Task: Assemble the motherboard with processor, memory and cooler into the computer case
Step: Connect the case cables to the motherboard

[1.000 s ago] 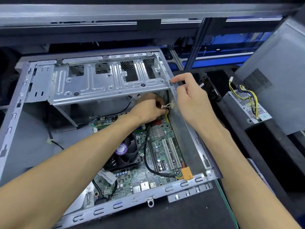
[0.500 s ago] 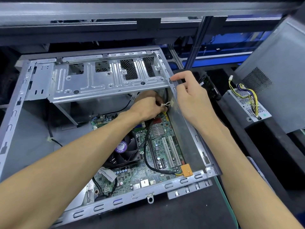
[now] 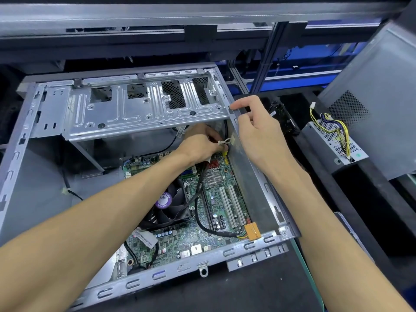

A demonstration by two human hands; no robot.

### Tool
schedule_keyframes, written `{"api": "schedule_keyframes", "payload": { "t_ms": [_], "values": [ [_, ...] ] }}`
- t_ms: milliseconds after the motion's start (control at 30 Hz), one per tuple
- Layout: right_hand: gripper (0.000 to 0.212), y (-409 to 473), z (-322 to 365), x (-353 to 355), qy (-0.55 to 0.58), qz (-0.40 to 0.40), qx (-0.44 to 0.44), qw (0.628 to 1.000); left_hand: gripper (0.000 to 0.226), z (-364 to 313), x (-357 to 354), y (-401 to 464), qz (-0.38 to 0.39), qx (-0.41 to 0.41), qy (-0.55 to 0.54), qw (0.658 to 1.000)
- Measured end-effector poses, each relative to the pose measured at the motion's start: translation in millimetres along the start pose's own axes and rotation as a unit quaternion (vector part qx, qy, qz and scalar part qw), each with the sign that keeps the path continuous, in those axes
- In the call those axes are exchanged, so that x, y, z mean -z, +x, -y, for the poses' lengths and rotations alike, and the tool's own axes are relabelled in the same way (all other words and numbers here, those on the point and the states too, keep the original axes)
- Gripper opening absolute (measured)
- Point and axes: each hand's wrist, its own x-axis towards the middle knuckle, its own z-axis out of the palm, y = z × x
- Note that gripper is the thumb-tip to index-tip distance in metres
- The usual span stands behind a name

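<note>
The computer case lies on its side on the dark counter, open face up, long axis running from near left to far right. The motherboard sits flat on the case floor, expansion slots parallel to the right wall, with the cooler fan facing upward at its centre. The left hand pinches a white cable clip at the right wall. The right hand, fingers curled, rests on the wall's upper rim, index finger extended.
</note>
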Motion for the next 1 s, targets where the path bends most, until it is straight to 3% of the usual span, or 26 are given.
{"api": "schedule_keyframes", "payload": {
  "t_ms": [300, 1000],
  "values": [
    [0.026, -0.4, 1.0, 0.0, 0.002, 0.000, -0.005, 1.000, 0.019, -4.0, -0.4, -1.4, 0.003, -0.039, 0.108, 0.993],
    [0.026, 4.6, -2.3, -3.1, 0.012, 0.024, -0.015, 1.000, 0.026, -6.1, -3.1, 0.3, -0.011, -0.035, 0.165, 0.986]
  ]
}}
